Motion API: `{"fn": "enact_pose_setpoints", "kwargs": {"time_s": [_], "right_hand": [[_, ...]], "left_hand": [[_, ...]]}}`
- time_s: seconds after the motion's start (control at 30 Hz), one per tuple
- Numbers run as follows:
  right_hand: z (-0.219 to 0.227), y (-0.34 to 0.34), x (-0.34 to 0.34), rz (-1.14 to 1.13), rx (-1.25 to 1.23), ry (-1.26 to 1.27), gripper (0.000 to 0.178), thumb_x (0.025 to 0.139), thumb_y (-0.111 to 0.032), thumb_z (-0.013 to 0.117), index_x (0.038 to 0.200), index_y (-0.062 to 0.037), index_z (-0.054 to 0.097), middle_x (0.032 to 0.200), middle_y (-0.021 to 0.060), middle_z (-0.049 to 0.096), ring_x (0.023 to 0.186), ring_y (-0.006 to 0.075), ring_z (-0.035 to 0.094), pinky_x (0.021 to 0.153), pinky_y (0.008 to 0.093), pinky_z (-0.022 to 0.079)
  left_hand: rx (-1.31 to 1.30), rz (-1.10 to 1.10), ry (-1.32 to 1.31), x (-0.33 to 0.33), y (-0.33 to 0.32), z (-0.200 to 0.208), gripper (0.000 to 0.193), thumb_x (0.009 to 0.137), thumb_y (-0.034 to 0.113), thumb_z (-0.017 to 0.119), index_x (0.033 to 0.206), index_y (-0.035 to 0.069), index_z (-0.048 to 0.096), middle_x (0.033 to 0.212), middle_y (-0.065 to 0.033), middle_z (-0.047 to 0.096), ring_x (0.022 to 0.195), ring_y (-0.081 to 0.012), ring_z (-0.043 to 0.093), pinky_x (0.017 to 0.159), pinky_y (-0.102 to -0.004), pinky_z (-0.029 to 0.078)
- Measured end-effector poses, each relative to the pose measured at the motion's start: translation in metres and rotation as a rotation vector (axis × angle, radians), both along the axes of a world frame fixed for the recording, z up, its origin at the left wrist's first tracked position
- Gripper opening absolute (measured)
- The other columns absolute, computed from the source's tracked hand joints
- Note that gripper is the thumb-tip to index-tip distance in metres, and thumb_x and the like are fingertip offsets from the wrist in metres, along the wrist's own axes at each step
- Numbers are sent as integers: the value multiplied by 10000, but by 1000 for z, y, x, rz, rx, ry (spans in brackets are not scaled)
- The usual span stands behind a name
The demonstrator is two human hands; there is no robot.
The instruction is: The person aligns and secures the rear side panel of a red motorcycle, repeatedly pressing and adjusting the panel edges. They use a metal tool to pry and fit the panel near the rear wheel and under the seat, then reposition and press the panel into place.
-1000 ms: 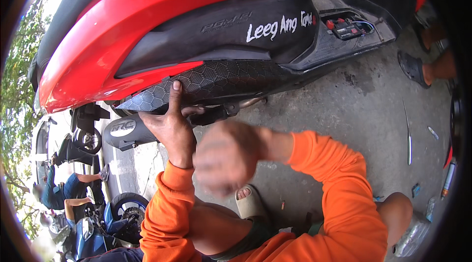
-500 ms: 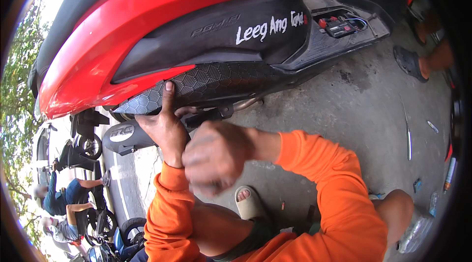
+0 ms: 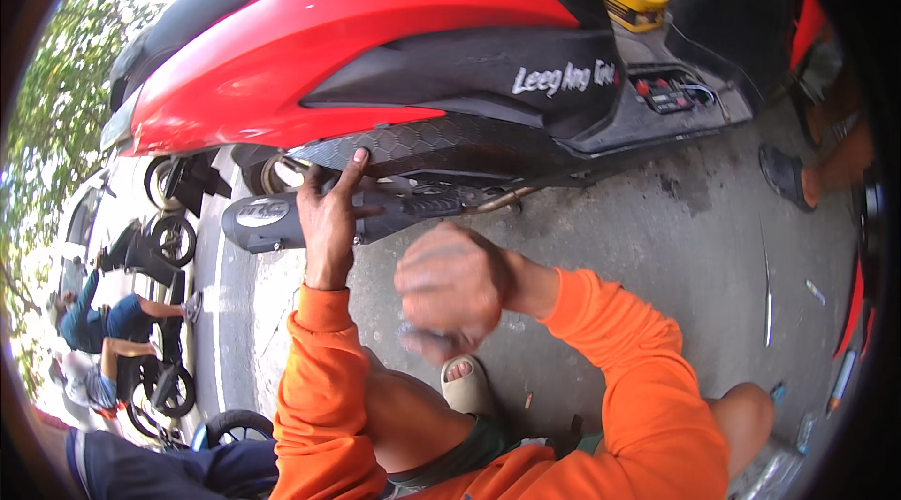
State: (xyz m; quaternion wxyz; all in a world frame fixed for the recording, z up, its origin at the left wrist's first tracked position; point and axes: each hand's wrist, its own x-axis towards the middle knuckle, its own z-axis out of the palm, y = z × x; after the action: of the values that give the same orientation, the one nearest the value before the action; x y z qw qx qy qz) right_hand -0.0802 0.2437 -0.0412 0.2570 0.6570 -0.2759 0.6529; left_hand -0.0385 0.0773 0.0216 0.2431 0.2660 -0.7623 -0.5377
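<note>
A red and black scooter [image 3: 375, 40] stands across the view, with a dark hexagon-patterned lower side panel [image 3: 441, 143]. My left hand [image 3: 327, 223] grips the lower edge of this panel near its rear tip, thumb on the outer face and fingers hidden behind. Just below, the black exhaust muffler [image 3: 246, 230] runs past that hand. My right hand [image 3: 452, 284] is closed in a fist in front of me, to the right of the left wrist and apart from the scooter. Blur and the curled fingers hide whatever it may hold.
An exposed battery [image 3: 663, 94] sits in the footboard, behind it a yellow tub [image 3: 636, 6]. Another person's sandalled foot [image 3: 786, 179] is at right. A thin metal rod [image 3: 769, 317] lies on the concrete. Parked motorbikes [image 3: 155, 256] and people are at left; a dark-trousered leg [image 3: 160, 467] is close by.
My right fist has moved away from my left wrist, to the right. The left hand stays at the panel edge. The view has shifted, and a dark-trousered leg now shows more at lower left.
</note>
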Motion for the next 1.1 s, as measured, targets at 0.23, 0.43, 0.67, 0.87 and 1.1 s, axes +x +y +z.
{"fn": "enact_pose_setpoints", "kwargs": {"time_s": [0.23,0.43,0.67,0.87,1.1], "right_hand": [[31,-10,9,39,52,69,278,788,-167,759,684,-93,512,671,57,471,514,244,534,452,387,412],[16,-22,-35,-764,288,-208,386,751,-212,865,1030,-53,651,992,121,599,930,320,608,801,430,510],[-24,-40,-64,-978,352,-182,687,638,-180,958,1240,-43,657,1225,112,610,1147,333,564,965,473,480],[-37,-41,-69,-986,190,-71,571,646,-194,956,1130,-15,713,1222,108,668,1114,312,605,909,464,534],[-34,-34,-70,-981,299,-11,576,643,-168,943,1152,-6,728,1243,112,673,1119,301,597,880,457,523]], "left_hand": [[43,-105,244,-5,-20,-4,611,963,263,796,1416,-30,510,1304,-132,653,1143,-238,681,870,-367,609],[284,-90,275,-7,-15,-5,440,892,103,845,1241,-4,600,1128,-122,727,974,-218,739,844,-348,605],[398,-91,353,-6,-13,-6,268,891,25,808,1126,9,679,1060,-107,757,958,-208,746,827,-360,618],[400,-98,392,-6,-11,-6,256,890,-2,796,1120,4,682,1053,-111,761,921,-209,754,805,-342,623],[426,-85,427,-11,-11,-11,269,892,-13,795,1137,-13,684,1057,-107,762,897,-199,753,798,-332,620]]}}
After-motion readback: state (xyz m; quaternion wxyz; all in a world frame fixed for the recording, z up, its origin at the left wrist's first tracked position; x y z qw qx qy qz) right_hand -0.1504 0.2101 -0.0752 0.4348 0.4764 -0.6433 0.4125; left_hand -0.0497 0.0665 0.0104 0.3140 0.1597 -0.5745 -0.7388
